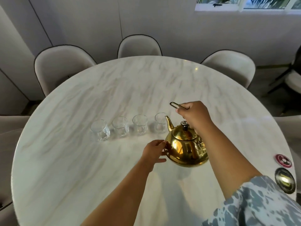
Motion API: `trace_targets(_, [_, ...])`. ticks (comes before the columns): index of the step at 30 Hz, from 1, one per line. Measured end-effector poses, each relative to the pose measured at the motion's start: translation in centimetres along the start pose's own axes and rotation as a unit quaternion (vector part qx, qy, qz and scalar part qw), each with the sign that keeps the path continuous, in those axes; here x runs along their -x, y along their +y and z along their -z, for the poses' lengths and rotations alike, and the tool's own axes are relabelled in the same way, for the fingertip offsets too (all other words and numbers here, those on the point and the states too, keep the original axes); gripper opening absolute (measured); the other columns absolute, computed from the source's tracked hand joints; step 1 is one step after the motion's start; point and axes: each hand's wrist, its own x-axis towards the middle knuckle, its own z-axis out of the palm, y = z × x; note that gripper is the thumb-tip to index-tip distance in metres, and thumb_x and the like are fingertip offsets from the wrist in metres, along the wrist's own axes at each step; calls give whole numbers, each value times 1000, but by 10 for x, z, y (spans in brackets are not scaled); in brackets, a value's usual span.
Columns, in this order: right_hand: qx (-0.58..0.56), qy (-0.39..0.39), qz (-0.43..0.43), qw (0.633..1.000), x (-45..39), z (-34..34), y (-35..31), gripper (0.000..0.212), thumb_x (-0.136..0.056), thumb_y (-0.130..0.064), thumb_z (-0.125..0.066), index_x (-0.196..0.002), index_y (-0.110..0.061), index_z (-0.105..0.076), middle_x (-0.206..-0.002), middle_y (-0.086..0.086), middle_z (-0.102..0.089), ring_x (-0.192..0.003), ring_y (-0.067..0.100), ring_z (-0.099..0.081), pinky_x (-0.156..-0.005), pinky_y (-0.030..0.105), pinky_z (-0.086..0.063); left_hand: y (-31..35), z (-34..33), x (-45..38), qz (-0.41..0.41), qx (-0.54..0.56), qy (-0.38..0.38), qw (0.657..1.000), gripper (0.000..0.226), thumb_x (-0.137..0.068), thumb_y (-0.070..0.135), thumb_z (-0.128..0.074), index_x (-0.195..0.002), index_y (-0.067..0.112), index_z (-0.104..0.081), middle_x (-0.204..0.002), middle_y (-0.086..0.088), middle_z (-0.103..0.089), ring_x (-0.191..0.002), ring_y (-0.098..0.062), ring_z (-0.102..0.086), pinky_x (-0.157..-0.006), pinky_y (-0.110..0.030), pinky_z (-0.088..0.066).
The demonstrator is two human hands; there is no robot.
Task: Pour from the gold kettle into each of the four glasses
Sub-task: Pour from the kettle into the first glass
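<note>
The gold kettle is near the middle of the round marble table, upright, its spout pointing up and left beside the rightmost glass. My right hand is closed around the wire handle above the lid. My left hand rests its fingers against the kettle's left side. Several clear glasses stand in a row to the kettle's left: one at far left, one further right, one more. All look empty.
Two round coasters lie near the right table edge, a red one and a dark one. Pale upholstered chairs ring the far side of the table. A window sits at top right.
</note>
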Motion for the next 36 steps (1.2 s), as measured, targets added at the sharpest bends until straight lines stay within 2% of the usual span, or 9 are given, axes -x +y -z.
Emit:
trace_targets(3, [40, -12, 5, 999, -9, -2, -6, 36, -90, -24, -64, -121, -7, -71, -82, 4, -65, -55, 14, -52, -52, 22, -39, 4, 0, -2, 0, -15, -2, 1000, 31, -97, 26, -55, -123, 11, -64, -101, -8, -70, -94, -27, -69, -86, -44, -60])
trace_targets(5, [58, -17, -1, 998, -14, -3, -9, 37, -90, -24, -65, -123, -8, -70, -91, 8, -67, -67, 19, -58, -59, 25, -49, 4, -1, -3, 1, -21, -5, 1000, 31, -97, 26, -55, -122, 11, -65, -101, -8, -70, -94, -27, -70, -86, -44, -60])
trace_targets(7, [80, -24, -7, 997, -18, -3, -14, 36, -91, -24, -64, -123, -8, -69, -99, 12, -70, -80, 23, -62, -72, 33, -57, 5, 0, -4, 3, -23, -8, 1000, 31, -97, 28, -55, -120, 11, -66, -101, -9, -70, -95, -28, -70, -85, -43, -60])
trace_targets(10, [125, -32, -12, 992, -25, -5, -20, 35, -91, -25, -64, -117, -3, -71, -100, 15, -72, -91, 31, -67, -85, 40, -58, 6, 0, -4, 6, -26, -15, 1000, 30, -97, 29, -55, -118, 11, -66, -103, -10, -70, -97, -29, -71, -83, -42, -61])
trace_targets(13, [152, -36, -29, 987, -37, -9, -24, 36, -89, -28, -66, -113, -2, -71, -101, 17, -72, -94, 34, -69, -81, 38, -57, 9, 0, -5, 9, -21, -23, 999, 29, -97, 30, -55, -114, 11, -68, -105, -12, -70, -99, -30, -70, -83, -43, -61])
trace_targets(18, [185, -41, -49, 981, -51, -14, -27, 37, -86, -31, -69, -110, -4, -70, -88, 12, -65, -75, 30, -60, -68, 29, -48, 12, -2, -7, 15, -18, -28, 999, 26, -97, 32, -55, -106, 12, -69, -101, -10, -71, -100, -32, -70, -79, -41, -62])
trace_targets(25, [212, -53, -51, 974, -61, -18, -25, 35, -86, -31, -69, -106, -2, -71, -83, 12, -63, -70, 29, -57, -66, 29, -47, 12, -1, -11, 16, -16, -33, 999, 30, -97, 32, -55, -111, 9, -68, -99, -10, -70, -98, -32, -71, -80, -42, -62])
trace_targets(33, [225, -57, -47, 972, -67, -20, -26, 34, -86, -30, -68, -105, -1, -71, -75, 10, -58, -66, 28, -54, -63, 28, -43, 14, 0, -15, 15, -15, -40, 999, 26, -97, 31, -55, -105, 11, -69, -93, -8, -70, -88, -27, -70, -80, -42, -62])
trace_targets(36, [234, -58, -43, 969, -68, -22, -27, 34, -86, -31, -68, -104, -1, -71, -65, 6, -52, -59, 25, -51, -56, 24, -40, 14, 1, -15, 16, -16, -39, 999, 26, -97, 31, -55, -105, 10, -69, -93, -9, -70, -87, -27, -70, -80, -42, -62])
